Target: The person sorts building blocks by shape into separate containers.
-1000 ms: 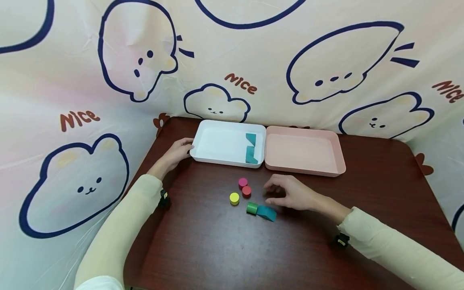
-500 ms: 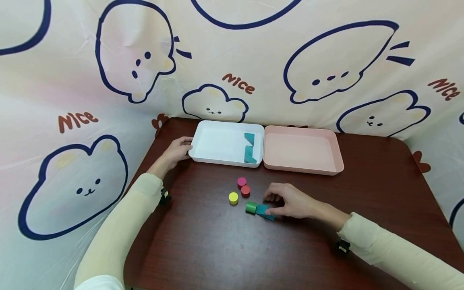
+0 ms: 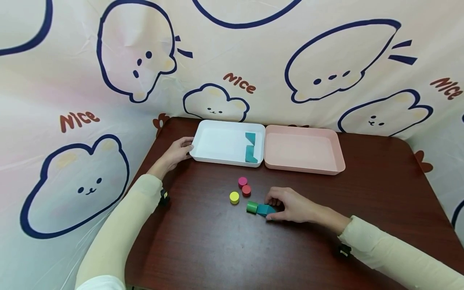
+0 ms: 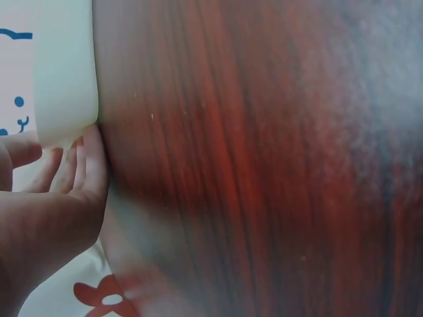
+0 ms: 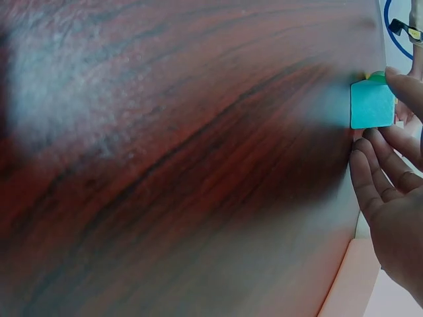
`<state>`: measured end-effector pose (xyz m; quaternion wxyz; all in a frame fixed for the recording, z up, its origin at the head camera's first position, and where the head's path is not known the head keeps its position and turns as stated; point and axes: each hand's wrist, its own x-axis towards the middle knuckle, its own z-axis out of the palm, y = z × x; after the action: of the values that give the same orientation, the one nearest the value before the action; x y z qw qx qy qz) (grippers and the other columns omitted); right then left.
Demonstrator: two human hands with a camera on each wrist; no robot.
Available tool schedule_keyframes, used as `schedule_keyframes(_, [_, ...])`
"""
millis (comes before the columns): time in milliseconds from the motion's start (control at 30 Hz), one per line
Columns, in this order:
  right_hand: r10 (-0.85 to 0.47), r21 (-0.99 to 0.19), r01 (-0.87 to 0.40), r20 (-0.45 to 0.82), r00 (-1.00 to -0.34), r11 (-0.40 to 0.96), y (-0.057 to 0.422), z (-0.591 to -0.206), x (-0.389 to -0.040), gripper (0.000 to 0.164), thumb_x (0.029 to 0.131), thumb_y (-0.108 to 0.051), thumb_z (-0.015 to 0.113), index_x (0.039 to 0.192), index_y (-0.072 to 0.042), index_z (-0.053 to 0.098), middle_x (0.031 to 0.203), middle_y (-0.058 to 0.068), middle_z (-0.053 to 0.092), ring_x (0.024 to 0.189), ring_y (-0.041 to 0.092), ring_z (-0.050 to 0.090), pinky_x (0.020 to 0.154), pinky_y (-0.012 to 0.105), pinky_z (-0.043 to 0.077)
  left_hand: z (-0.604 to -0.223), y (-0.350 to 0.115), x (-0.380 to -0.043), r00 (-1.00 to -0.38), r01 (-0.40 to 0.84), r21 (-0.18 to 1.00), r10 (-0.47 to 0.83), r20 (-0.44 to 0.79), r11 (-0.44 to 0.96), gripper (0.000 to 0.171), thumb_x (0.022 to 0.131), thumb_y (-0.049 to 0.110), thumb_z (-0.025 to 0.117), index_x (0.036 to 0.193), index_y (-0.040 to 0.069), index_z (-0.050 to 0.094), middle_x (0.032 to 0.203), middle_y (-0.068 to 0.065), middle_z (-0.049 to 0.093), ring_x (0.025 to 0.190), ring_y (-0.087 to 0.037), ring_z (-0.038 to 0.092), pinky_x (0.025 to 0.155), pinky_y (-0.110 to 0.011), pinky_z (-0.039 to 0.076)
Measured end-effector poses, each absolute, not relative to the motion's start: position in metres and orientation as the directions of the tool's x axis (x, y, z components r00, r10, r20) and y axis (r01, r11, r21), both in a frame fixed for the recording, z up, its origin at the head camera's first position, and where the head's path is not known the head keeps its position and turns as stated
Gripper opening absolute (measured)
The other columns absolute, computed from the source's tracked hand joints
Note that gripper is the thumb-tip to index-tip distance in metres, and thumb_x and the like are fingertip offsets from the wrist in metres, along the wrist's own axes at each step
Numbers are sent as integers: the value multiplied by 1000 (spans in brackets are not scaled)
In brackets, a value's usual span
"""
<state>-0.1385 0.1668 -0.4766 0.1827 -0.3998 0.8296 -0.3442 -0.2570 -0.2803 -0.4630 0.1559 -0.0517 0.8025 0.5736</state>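
Observation:
My left hand [image 3: 177, 152] holds the left end of the white tray [image 3: 217, 162], thumb and fingers at its wall. In the left wrist view the left hand [image 4: 59, 205] shows at that tray's corner [image 4: 69, 79]. My right hand [image 3: 291, 204] pinches a teal wooden block [image 3: 264, 210] on the table between thumb and fingers. In the right wrist view the block's flat teal face [image 5: 372, 105] sits between thumb and index finger. A green cylinder [image 3: 251, 207] stands against the block's left end. Teal angular blocks [image 3: 250, 154] lie at the right inside the white tray.
A pink tray [image 3: 304, 167] adjoins the white tray on the right. In front of the trays, a yellow disc [image 3: 234, 197], a red disc [image 3: 246, 190] and a magenta disc [image 3: 242, 182] rest on the dark brown table [image 3: 203, 241]. A patterned cloth [image 3: 272, 60] hangs behind.
My right hand has come down and toward me from above the table, and its thumb and fingers now close on the teal block. The left hand stays at the white tray.

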Motion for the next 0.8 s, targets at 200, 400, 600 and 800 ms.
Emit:
schedule_keyframes(200, [-786,-704,-549,-20,-618,451,165,-477,-137,33,91,-35,87,113,-20,67,101,-6,63,89,17,62,79,31,59,-463,-281,-256,-945,-264,906,101,-312,331,54,115,16,45,166,9,31,166,-20,35,145,-35,45,119,-49,43])
schedule_keyframes(400, [-788,-699,-550,-31,-615,457,165,-478,-138,31,91,-32,87,112,-21,67,101,-5,63,90,17,62,79,32,59,-465,-282,-257,-942,-273,902,99,-322,333,54,115,18,45,166,10,31,166,-18,35,145,-34,45,119,-48,43])
schedule_keyframes(600, [-802,-699,-552,-51,-595,454,164,-475,-138,27,93,-30,85,111,-21,67,101,-4,63,90,18,62,80,33,59,-464,-281,-257,-934,-290,899,106,-340,328,55,116,17,43,168,9,28,168,-19,32,148,-35,42,120,-48,41])
schedule_keyframes(800, [-819,-682,-578,-54,-572,448,164,-471,-141,24,93,-25,84,112,-21,69,100,-4,62,90,19,62,79,33,60,-464,-281,-256,-939,-273,905,113,-324,327,55,116,19,43,168,10,27,168,-20,31,148,-35,42,120,-49,41])
